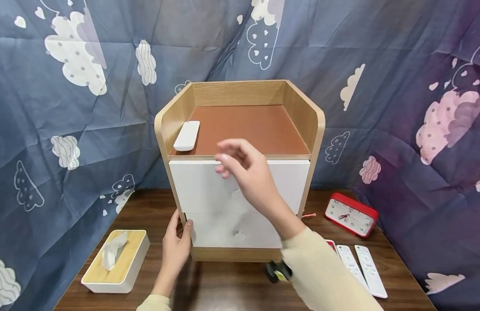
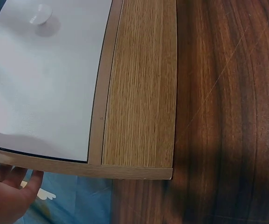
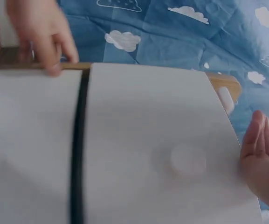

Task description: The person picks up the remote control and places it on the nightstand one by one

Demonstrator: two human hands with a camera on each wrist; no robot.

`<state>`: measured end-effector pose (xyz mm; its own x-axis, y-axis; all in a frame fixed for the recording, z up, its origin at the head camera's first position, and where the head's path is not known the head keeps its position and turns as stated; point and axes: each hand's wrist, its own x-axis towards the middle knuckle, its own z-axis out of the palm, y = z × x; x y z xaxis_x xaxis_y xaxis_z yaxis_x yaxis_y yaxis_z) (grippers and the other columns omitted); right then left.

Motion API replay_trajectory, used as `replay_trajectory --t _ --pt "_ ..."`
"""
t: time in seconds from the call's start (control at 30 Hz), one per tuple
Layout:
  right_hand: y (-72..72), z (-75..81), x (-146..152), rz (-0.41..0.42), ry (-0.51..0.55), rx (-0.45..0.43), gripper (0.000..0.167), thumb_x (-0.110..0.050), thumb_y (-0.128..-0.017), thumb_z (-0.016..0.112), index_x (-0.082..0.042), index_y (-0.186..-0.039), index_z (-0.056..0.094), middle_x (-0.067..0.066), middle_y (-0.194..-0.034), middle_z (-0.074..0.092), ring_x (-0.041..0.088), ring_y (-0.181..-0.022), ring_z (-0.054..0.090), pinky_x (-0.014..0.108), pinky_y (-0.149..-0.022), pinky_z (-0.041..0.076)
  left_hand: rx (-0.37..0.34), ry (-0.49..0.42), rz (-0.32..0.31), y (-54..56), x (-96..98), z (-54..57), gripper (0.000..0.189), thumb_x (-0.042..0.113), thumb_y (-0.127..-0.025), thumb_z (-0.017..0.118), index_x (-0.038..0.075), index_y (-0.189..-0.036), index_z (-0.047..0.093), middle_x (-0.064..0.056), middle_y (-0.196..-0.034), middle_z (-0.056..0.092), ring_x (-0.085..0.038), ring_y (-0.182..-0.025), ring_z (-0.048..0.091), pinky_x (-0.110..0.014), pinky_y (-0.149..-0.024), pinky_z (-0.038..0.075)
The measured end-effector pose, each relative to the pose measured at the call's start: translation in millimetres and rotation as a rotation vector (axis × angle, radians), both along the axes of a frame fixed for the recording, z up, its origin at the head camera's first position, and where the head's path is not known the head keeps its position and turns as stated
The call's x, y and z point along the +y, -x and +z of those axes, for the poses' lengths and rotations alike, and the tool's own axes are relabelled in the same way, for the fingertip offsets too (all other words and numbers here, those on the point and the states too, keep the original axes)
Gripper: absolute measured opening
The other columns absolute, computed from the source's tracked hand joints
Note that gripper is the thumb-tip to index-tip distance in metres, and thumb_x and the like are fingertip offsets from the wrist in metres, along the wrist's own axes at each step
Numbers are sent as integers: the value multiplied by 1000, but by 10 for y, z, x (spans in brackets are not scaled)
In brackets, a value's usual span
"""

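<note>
A small wooden cabinet (image 1: 307,116) with two white drawers stands on the table. My left hand (image 1: 175,248) grips its lower left side, thumb at the front and fingers behind the side panel, as the left wrist view also shows. My right hand (image 1: 251,172) hovers before the upper drawer (image 1: 197,185), fingers loosely bent and holding nothing. In the right wrist view it is beside that drawer's top edge, above a round white knob (image 3: 189,159). Below is the lower drawer (image 1: 213,235). A slim white case-like object (image 1: 187,136) lies on the cabinet's brown top, at the left.
On the left of the table stands a tissue box (image 1: 135,265) with a wooden lid. A red alarm clock (image 1: 350,214) and white remote controls (image 1: 371,271) lie at the right. Blue cloud-patterned cloth (image 1: 119,99) hangs behind and at both sides.
</note>
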<state>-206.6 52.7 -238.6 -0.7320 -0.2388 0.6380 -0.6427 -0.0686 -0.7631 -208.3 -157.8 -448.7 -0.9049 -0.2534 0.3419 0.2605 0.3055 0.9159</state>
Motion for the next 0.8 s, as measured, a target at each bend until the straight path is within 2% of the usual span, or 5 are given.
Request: replay_trajectory --t 0.3,0.37,0.47,0.63,0.8 --pt "-409 -787 1085 -189 -11 107 25 12 -94 54 14 -119 57 8 -107 70 15 -99 68 22 -86 53 34 -16 20 24 11 -3 54 18 -103 56 9 -153 37 -19 -141 50 -31 -121 55 -14 -91 45" --pt "-446 -1012 1333 -269 12 123 26 16 -93 52 16 -119 56 3 -107 71 12 -98 68 19 -87 52 33 -23 21 22 15 3 55 18 -102 56 9 -153 36 -19 -142 50 -31 -122 55 -10 -89 43" --pt "-469 -1418 1713 -514 -47 83 25 15 -92 55 14 -117 59 -7 -104 71 4 -95 65 12 -84 48 17 -26 25 17 28 -8 56 18 -103 56 8 -153 35 -19 -143 48 -31 -123 54 -12 -90 44" --pt "-513 -2280 2475 -944 -398 -202 22 -10 -95 65 -2 -115 66 -15 -103 63 -14 -89 50 6 -73 39 -1 -36 40 -8 52 -34 55 20 -102 56 9 -153 37 -17 -142 49 -29 -123 53 -26 -97 47" --pt "-594 -2910 3124 -1023 -688 -548 40 -25 -94 63 6 -120 62 31 -116 59 28 -106 55 38 -90 38 11 -53 44 0 75 -61 54 23 -102 56 12 -152 39 -16 -134 52 -27 -120 54 -21 -97 46"
